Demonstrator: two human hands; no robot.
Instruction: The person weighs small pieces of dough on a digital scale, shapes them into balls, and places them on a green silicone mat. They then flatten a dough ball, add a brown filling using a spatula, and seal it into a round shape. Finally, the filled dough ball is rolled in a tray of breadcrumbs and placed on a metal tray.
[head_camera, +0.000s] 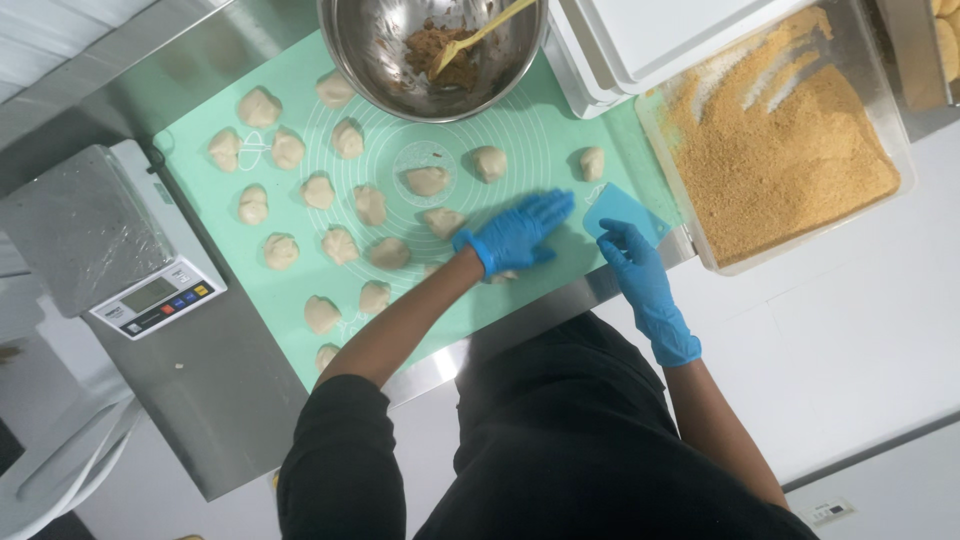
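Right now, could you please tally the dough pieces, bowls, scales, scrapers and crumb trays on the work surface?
Dough pieces: 18 in plain view, not counting what is partly hidden under the left hand
Metal bowl: 1
Kitchen scale: 1
Blue scraper: 1
Tray of crumbs: 1
Total: 22

Bright even overhead light, soft shadows, sharp.
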